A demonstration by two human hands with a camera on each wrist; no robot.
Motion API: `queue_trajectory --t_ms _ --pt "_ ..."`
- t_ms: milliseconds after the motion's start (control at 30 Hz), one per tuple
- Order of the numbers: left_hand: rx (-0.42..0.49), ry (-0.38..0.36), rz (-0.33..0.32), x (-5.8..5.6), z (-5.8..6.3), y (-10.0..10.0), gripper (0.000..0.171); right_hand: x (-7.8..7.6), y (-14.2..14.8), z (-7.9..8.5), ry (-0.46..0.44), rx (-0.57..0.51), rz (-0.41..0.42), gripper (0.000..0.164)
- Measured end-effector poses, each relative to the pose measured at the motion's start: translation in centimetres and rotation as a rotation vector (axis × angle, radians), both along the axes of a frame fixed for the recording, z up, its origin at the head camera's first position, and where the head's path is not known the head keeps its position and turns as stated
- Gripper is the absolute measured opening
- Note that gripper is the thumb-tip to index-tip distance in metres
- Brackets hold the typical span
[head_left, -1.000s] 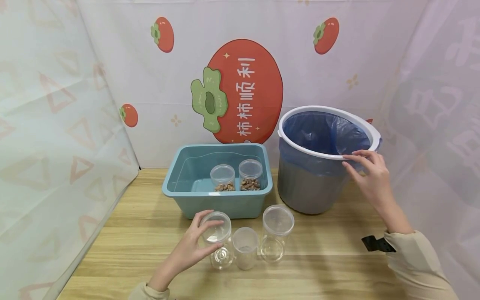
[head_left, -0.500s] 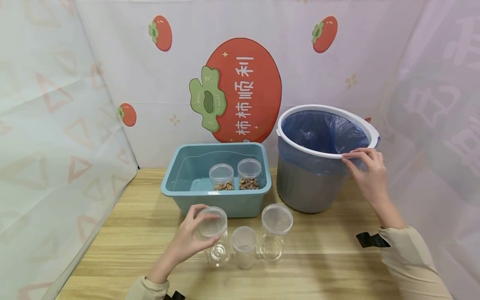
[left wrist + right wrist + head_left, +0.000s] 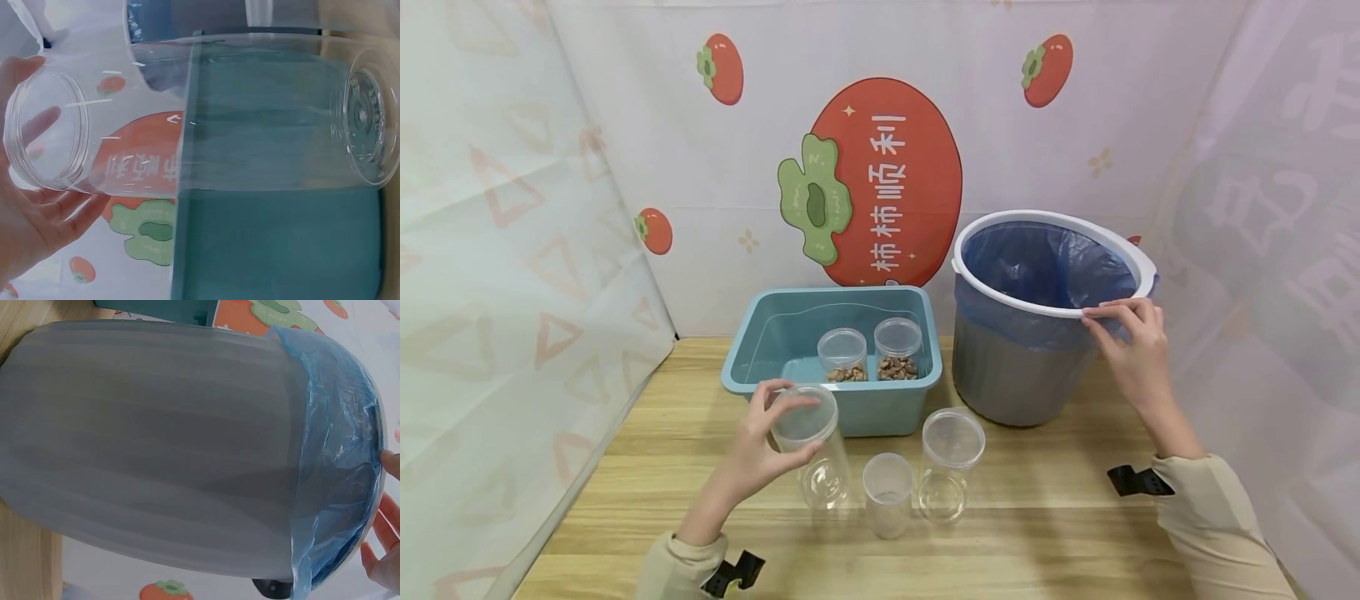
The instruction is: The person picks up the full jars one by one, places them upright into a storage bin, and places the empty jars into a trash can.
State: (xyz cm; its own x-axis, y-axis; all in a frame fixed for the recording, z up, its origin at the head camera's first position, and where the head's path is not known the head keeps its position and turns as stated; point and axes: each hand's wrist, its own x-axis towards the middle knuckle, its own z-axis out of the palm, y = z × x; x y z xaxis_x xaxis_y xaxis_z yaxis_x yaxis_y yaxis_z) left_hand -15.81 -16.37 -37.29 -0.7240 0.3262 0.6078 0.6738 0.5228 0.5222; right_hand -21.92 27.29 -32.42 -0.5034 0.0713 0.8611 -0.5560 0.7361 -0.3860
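A: White cloth backdrop [image 3: 737, 283], then, hung behind a pale wood-grain table [image 3: 1015, 558]. What's printed on it?

B: A big orange-red persimmon print [image 3: 917, 192] carrying four white characters, 柿柿顺利, turned on their side. The pale side curtain [image 3: 1277, 350] on the right has white writing too, but it's too faint for me to read

A: And the left hand [image 3: 752, 450]?

B: Its thumb and fingers are curled round the top of a tall clear plastic jar [image 3: 824, 454], in front of the rectangular blue-green plastic tub [image 3: 880, 412]. The left-wrist view shows small marks on the jar's base, too blurred to make out; whether that base touches the table, I can't tell

A: The right one?

B: The right hand [image 3: 1138, 350] has thumb and fingertips pinching the white plastic rim [image 3: 1037, 217] of a grey round plastic bin [image 3: 1018, 383], just beside the tub. A blue plastic liner [image 3: 1022, 329] folds over the bin's edge

A: Anything in the tub?

B: Two short clear containers [image 3: 898, 340], side by side at its right, with brown nut-like pieces inside. On the table, a small frosted plastic cup [image 3: 889, 500] stands between the held jar and another clear jar [image 3: 953, 450]
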Motion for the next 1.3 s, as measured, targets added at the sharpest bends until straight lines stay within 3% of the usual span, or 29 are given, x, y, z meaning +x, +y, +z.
queue_trajectory --t_ms 400,733,1000,1300 --pt "-0.003 0.08 -0.008 -0.3 3.2 -0.5 0.049 0.1 0.1 -0.1 -0.002 0.018 -0.012 0.019" --pt "0.071 0.146 -0.057 -0.6 5.5 -0.8 0.053 0.1 0.1 -0.1 0.011 0.007 -0.009 0.019" --pt "0.174 0.181 -0.032 -0.6 6.8 -1.1 0.048 -0.2 -0.1 -0.1 0.03 0.003 0.021 0.02" --pt "0.409 0.216 -0.056 -0.7 8.3 0.9 0.047 -0.4 -0.1 -0.3 0.052 -0.029 0.015 0.023"
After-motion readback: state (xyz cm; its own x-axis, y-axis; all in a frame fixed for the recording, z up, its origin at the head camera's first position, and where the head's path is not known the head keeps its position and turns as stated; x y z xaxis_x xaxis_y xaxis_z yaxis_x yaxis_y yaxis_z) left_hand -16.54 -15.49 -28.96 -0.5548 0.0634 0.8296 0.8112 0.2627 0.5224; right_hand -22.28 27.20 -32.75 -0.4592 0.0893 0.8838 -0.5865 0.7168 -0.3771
